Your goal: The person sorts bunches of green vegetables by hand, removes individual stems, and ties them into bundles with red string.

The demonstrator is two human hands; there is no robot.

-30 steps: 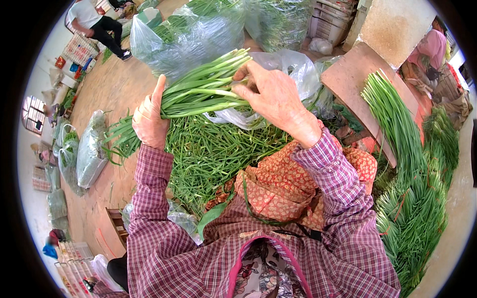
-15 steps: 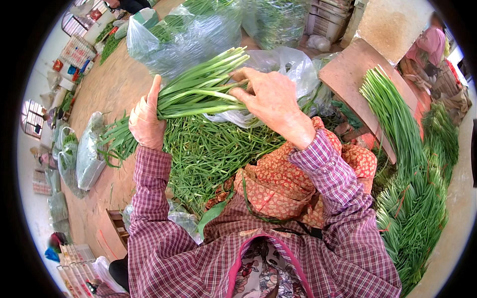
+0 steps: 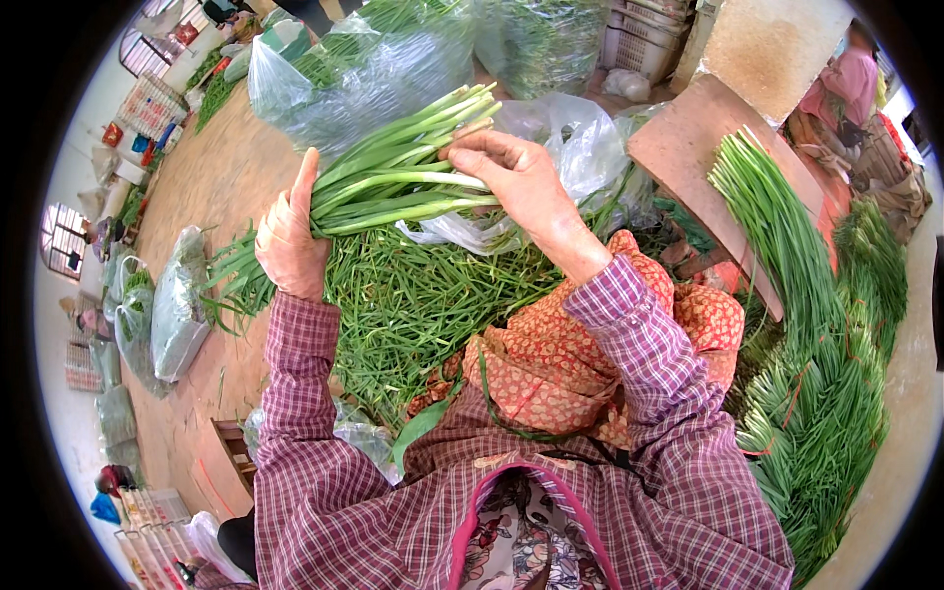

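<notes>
My left hand (image 3: 293,236) is wrapped round a bunch of garlic chives (image 3: 393,182), one finger pointing up. Their pale stem ends lie to the right, and the leaf tips hang out to the left of that hand. At the stem ends, my right hand (image 3: 521,187) has its thumb and fingers pinched on stems of the bunch. A heap of loose green leaves (image 3: 413,295) lies below the bunch, by my knees. To the right, a neat bundle of chives (image 3: 757,187) rests on a brown board (image 3: 678,147).
Clear plastic bags (image 3: 354,88) full of greens stand beyond my hands. A crumpled bag (image 3: 565,138) lies behind my right hand. Tied bundles (image 3: 806,433) are piled at the right. Filled bags (image 3: 182,305) stand on the floor at left. A person in pink (image 3: 854,84) is far right.
My right hand has shifted slightly left along the stem ends, and its fingers are drawn closer together. The stems are spread a little differently. The left hand keeps its place.
</notes>
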